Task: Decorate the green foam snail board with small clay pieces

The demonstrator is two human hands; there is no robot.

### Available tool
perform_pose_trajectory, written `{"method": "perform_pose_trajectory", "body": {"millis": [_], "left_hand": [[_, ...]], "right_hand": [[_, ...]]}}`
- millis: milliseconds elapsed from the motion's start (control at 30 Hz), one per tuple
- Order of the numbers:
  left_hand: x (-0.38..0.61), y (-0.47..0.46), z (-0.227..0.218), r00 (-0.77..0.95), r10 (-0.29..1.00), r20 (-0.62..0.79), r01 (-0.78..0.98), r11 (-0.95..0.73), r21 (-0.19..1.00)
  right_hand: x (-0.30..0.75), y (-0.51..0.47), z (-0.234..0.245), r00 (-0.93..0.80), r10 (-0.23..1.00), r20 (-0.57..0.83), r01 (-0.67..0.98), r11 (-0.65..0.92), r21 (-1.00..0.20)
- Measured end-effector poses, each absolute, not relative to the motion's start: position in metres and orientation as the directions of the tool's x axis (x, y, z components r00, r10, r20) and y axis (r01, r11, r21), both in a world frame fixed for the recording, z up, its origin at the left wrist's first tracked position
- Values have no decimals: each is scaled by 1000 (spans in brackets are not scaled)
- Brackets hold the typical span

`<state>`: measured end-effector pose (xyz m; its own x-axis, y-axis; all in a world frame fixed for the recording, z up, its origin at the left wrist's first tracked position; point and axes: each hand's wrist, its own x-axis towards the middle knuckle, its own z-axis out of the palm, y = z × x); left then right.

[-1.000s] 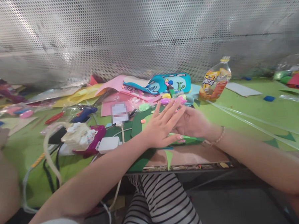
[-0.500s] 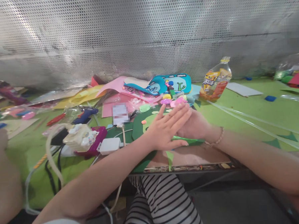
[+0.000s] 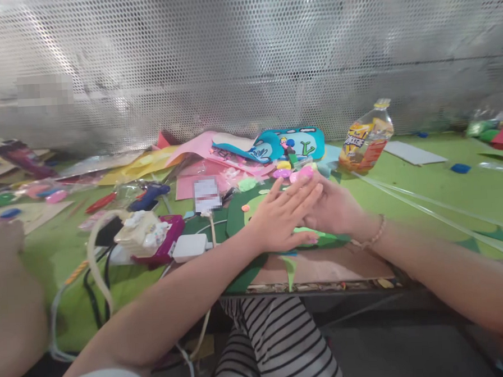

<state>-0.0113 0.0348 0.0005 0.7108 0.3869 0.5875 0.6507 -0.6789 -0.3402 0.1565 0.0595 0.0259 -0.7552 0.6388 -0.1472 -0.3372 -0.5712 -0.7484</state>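
My left hand (image 3: 284, 217) is stretched flat with its fingers together, laid across my right hand (image 3: 339, 212). Both hover low over a dark green foam cut-out (image 3: 236, 212) with small coloured dots on it. A light green strip (image 3: 326, 239) shows just under my left thumb. My right hand's fingers are hidden behind the left palm, and a bead bracelet (image 3: 374, 237) sits on its wrist. Beneath lies a brown cardboard sheet (image 3: 335, 267) at the table's front edge.
The green table (image 3: 423, 174) holds pink and yellow paper sheets (image 3: 191, 158), a blue pencil case (image 3: 293, 142), a tilted drink bottle (image 3: 365, 140), a blue glue gun (image 3: 148, 193), a white charger (image 3: 190, 247) with cables, and long clear rods (image 3: 429, 204). Another person's arm (image 3: 9, 314) is at left.
My left hand's fingers have closed together and slid a little further over the right hand. The view has shifted slightly; the table's objects have not moved.
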Motion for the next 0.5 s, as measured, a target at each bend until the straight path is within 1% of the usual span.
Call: {"method": "perform_pose_trajectory", "body": {"millis": [100,167,233,333,400,433,500], "left_hand": [[-18,40,2,621,444,646,732,-623,-276],[-20,42,2,577,465,671,763,-599,-241],[-18,40,1,591,460,663,753,-609,-249],[-11,36,0,681,409,607,681,-659,-320],[-11,35,1,707,390,589,658,-669,-347],[-12,36,1,695,398,598,671,-659,-341],[-18,40,3,626,446,640,734,-613,-292]], "right_hand": [[160,62,30,-808,579,-107,-309,-571,-760],[160,63,32,-818,567,-99,-298,-563,-771],[156,61,32,-808,581,-99,-314,-567,-762],[151,58,29,-771,626,-121,-360,-584,-728],[151,58,28,-759,639,-127,-370,-583,-724],[153,58,29,-765,631,-128,-357,-581,-731],[158,61,32,-793,597,-120,-313,-569,-761]]}}
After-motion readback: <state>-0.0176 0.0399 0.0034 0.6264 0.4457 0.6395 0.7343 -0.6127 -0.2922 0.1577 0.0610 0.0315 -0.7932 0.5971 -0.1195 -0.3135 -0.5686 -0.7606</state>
